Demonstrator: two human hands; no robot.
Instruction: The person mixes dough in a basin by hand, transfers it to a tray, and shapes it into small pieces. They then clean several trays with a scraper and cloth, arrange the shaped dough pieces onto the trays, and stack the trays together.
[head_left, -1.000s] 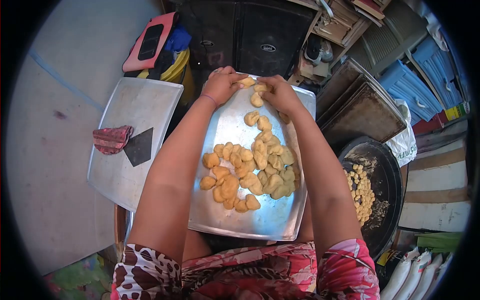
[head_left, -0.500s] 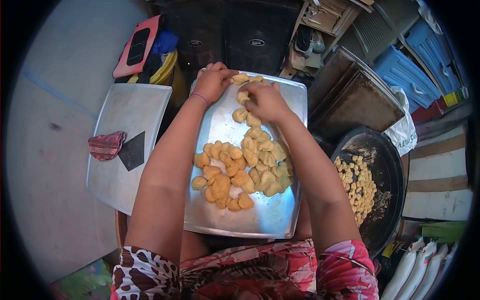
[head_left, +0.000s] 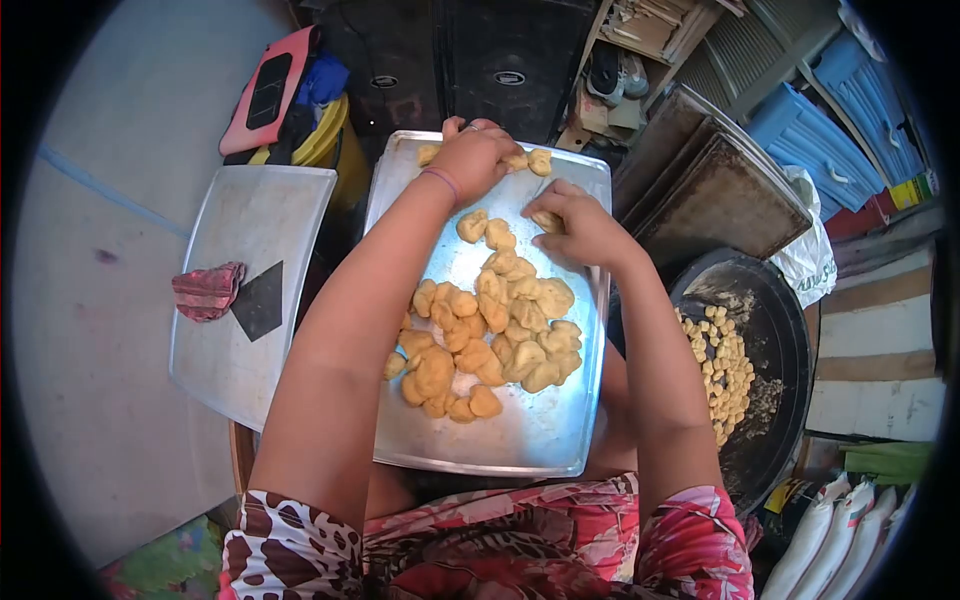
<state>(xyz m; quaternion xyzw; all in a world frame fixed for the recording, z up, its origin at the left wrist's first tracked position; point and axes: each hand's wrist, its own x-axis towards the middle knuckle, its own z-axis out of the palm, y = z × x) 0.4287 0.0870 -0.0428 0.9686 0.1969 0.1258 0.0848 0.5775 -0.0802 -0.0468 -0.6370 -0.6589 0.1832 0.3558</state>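
Note:
A metal baking tray (head_left: 500,440) holds a heap of lumpy yellow dough pieces (head_left: 530,330), tight at the right and looser at the left. My left hand (head_left: 472,160) is at the far edge with its fingers curled down on a dough piece, mostly hidden under it. Beside its fingertips a dough piece (head_left: 540,162) lies in a row along that edge. My right hand (head_left: 580,228) is closed in a pinch round another dough piece (head_left: 547,221), just above the heap. Two loose dough lumps lie left of that hand.
At left, a second tray (head_left: 200,350) carries a reddish cloth (head_left: 207,291) and a dark flat piece (head_left: 260,302). A black basin (head_left: 785,350) with many small dough bits stands at right. Dark trays (head_left: 730,195) lean behind it. Black speakers (head_left: 510,60) stand beyond the tray.
My left hand has slid right along the far edge, uncovering a dough piece at its left. My right hand has drawn back right and nearer to me, with a dough piece in its fingers.

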